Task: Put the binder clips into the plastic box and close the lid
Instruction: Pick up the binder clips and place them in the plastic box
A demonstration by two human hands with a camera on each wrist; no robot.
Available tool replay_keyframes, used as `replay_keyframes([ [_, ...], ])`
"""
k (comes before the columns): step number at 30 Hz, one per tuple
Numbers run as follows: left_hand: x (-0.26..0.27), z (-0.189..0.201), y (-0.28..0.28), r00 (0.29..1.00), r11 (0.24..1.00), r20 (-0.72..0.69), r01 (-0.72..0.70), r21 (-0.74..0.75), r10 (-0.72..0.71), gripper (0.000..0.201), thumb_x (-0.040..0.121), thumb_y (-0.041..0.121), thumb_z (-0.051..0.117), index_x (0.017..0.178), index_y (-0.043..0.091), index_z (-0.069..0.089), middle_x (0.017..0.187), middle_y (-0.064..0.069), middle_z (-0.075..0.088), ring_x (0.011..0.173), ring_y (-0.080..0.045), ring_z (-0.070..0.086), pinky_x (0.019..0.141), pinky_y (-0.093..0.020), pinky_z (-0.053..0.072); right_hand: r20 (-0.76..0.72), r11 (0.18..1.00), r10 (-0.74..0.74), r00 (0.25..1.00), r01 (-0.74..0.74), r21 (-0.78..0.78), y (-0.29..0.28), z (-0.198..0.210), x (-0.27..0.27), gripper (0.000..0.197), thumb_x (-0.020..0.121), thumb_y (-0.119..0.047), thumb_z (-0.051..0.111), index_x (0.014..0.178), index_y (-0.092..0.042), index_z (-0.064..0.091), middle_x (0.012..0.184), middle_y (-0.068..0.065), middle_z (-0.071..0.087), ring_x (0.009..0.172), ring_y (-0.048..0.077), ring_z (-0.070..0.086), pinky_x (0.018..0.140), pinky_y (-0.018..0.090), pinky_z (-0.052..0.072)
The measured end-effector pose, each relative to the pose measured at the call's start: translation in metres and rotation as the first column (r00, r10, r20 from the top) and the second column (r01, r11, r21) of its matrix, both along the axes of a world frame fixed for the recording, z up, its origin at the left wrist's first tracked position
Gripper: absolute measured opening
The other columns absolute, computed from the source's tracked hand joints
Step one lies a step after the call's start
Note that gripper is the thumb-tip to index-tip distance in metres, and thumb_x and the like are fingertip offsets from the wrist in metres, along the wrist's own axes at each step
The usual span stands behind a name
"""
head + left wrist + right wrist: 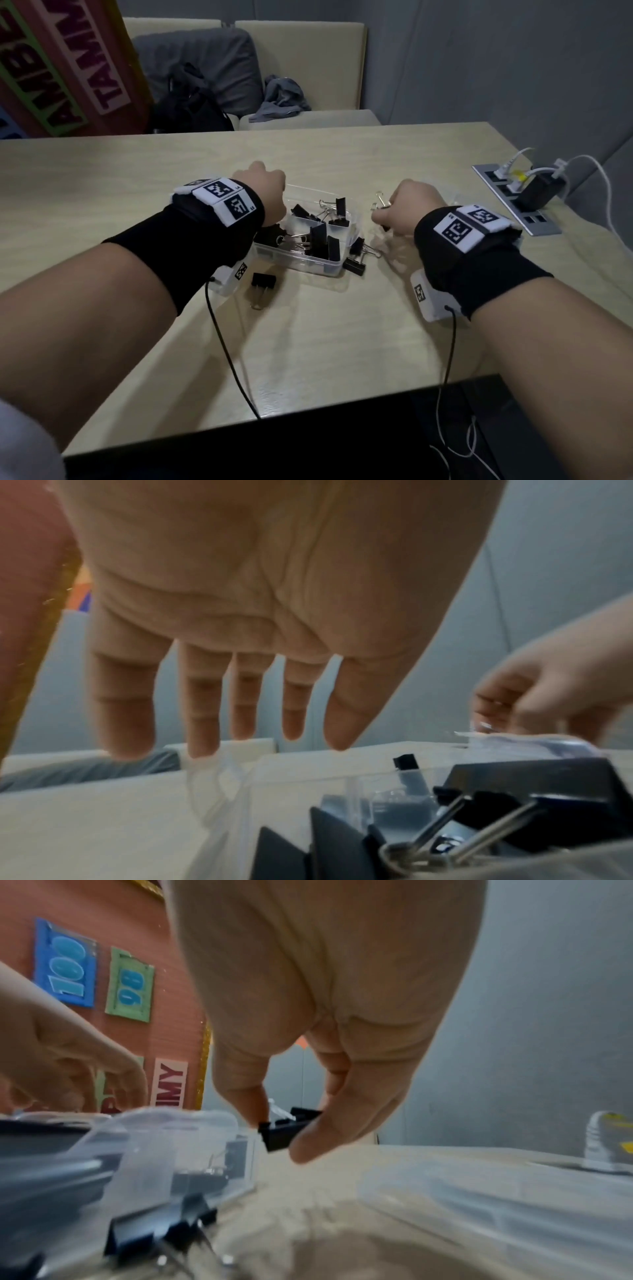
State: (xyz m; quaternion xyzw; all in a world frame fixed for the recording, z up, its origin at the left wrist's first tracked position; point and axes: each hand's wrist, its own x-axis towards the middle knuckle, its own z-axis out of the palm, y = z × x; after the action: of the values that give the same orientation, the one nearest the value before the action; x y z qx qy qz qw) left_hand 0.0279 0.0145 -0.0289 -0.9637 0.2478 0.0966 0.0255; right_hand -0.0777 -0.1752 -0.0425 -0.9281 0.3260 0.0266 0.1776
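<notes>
A clear plastic box [318,265] stands open mid-table with several black binder clips [320,236] inside. My left hand [222,739] hovers over the box's left end, fingers straight and pointing down, holding nothing. Just right of the box, my right hand [277,1137] pinches a black binder clip [284,1131] between thumb and fingers; its wire handles [380,202] stick out past the knuckles. One loose clip [263,281] lies in front of the box and two more [356,265] lie by its right corner. The clear lid [496,1204] lies flat on the table under my right wrist.
A socket panel with white plugs and a black adapter [517,195] is set into the table at the right. Thin cables [226,349] trail from both wrists over the near table edge. A sofa with a dark bag [191,106] stands behind the table.
</notes>
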Motion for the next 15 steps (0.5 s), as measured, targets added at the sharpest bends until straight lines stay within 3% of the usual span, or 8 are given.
replay_keyframes([
  [2, -0.011, 0.007, 0.000, 0.997, 0.998, 0.050, 0.059, -0.006, -0.058, 0.031, 0.088, 0.026, 0.054, 0.118, 0.017, 0.055, 0.123, -0.012, 0.048, 0.103, -0.035, 0.057, 0.084, -0.042, 0.052, 0.120, 0.998, -0.004, 0.993, -0.003, 0.060, 0.003, 0.004, 0.004, 0.038, 0.077, -0.035, 0.069, 0.100, -0.006, 0.063, 0.094, 0.012, 0.071, 0.082, 0.027, 0.069, 0.068, 0.036, 0.057],
  [4, -0.023, 0.014, 0.001, 0.988, 0.990, 0.069, 0.134, 0.052, -0.137, 0.027, 0.088, 0.026, 0.052, 0.113, 0.016, 0.056, 0.112, -0.010, 0.053, 0.099, -0.032, 0.057, 0.081, -0.041, 0.052, 0.214, 0.992, 0.028, 0.976, -0.052, 0.111, 0.014, 0.005, 0.010, 0.042, 0.076, -0.034, 0.070, 0.110, -0.010, 0.060, 0.102, 0.011, 0.069, 0.088, 0.027, 0.069, 0.079, 0.042, 0.058],
  [8, -0.052, 0.023, 0.000, 0.960, 0.932, -0.046, 0.280, 0.232, -0.277, 0.024, 0.090, 0.026, 0.052, 0.103, 0.011, 0.065, 0.085, -0.004, 0.059, 0.080, -0.024, 0.055, 0.065, -0.030, 0.043, 0.295, 0.975, 0.118, 0.948, -0.168, 0.147, 0.036, 0.004, 0.020, 0.049, 0.080, -0.036, 0.072, 0.123, -0.017, 0.058, 0.115, 0.004, 0.065, 0.099, 0.021, 0.064, 0.083, 0.031, 0.052],
  [10, -0.062, 0.020, 0.000, 0.951, 0.885, -0.082, 0.309, 0.348, -0.299, 0.022, 0.089, 0.032, 0.056, 0.087, 0.013, 0.067, 0.075, 0.000, 0.058, 0.076, -0.022, 0.055, 0.063, -0.029, 0.042, 0.297, 0.966, 0.151, 0.943, -0.205, 0.158, 0.041, 0.004, 0.021, 0.052, 0.083, -0.037, 0.071, 0.130, -0.021, 0.055, 0.119, 0.002, 0.065, 0.103, 0.020, 0.063, 0.084, 0.031, 0.050],
  [12, -0.066, 0.015, 0.001, 0.951, 0.839, -0.105, 0.307, 0.450, -0.292, 0.029, 0.088, 0.036, 0.059, 0.068, 0.015, 0.057, 0.064, 0.002, 0.050, 0.072, -0.021, 0.054, 0.059, -0.029, 0.043, 0.300, 0.969, 0.163, 0.940, -0.209, 0.130, 0.041, 0.006, 0.019, 0.043, 0.087, -0.031, 0.066, 0.128, -0.022, 0.056, 0.121, 0.003, 0.064, 0.104, 0.021, 0.062, 0.085, 0.031, 0.050],
  [15, -0.070, 0.011, 0.003, 0.946, 0.785, -0.131, 0.318, 0.531, -0.295, 0.024, 0.085, 0.039, 0.063, 0.077, 0.016, 0.062, 0.063, 0.002, 0.049, 0.072, -0.020, 0.055, 0.050, -0.026, 0.041, 0.247, 0.989, 0.130, 0.960, -0.144, 0.038, 0.032, 0.011, 0.009, 0.030, 0.090, -0.012, 0.054, 0.120, -0.015, 0.059, 0.121, 0.007, 0.062, 0.106, 0.024, 0.059, 0.080, 0.030, 0.045],
])
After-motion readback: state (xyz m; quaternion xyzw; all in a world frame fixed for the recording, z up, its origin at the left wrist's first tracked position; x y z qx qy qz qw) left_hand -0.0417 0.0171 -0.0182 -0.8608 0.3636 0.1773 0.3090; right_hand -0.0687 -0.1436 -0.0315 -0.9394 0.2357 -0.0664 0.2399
